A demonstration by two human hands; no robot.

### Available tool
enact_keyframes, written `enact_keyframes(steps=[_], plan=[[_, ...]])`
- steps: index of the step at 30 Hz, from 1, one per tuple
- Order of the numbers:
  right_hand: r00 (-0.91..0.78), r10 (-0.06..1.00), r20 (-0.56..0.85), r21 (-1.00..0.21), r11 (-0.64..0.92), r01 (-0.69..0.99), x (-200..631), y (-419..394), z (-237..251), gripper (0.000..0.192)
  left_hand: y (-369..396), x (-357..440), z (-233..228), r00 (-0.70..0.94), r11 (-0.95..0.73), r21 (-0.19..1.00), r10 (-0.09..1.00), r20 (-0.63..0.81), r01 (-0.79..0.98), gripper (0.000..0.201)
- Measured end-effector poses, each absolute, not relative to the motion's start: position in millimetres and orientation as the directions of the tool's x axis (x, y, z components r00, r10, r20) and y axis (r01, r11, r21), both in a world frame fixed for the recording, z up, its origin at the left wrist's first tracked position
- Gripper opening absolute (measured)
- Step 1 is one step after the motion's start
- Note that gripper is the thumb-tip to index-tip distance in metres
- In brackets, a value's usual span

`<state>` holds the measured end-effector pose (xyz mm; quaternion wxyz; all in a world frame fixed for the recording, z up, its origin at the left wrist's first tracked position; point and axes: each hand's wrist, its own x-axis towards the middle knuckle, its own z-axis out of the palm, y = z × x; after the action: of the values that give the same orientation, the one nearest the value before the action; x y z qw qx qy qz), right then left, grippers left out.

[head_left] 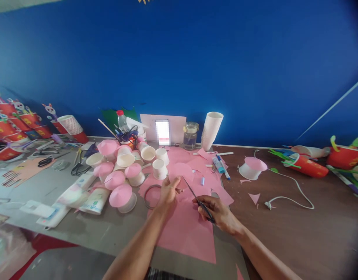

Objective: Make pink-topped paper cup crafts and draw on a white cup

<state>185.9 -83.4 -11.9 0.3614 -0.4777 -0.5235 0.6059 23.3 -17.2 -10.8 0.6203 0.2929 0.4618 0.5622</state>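
My left hand [168, 191] pinches a round pink paper piece [181, 172] and holds it up above a big pink paper sheet [187, 233] on the table. My right hand [218, 212] grips a pair of black-handled scissors [198, 199], whose blades point up and left toward the lower right edge of the round piece. Just left of my left hand lies a tape ring [151, 196]. Beyond it stands a cluster of white paper cups [160, 169], several capped with pink paper cones [120, 195].
A tall stack of white cups [211, 130], a glass jar [190, 135] and a water bottle [121, 120] stand along the blue wall. Markers [221, 166], pink scraps and a white cable [295, 190] lie at right. Red decorated cups [309, 165] sit at both sides.
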Motion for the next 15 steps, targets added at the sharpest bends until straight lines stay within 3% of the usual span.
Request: enact_keyframes(steps=[15], plan=[[-0.248,0.947,-0.205,-0.977,-0.183,0.106,184,-85,-10,0.046,-11,20,-25,-0.043,0.164,0.909,0.980,-0.195,-0.383,0.035]])
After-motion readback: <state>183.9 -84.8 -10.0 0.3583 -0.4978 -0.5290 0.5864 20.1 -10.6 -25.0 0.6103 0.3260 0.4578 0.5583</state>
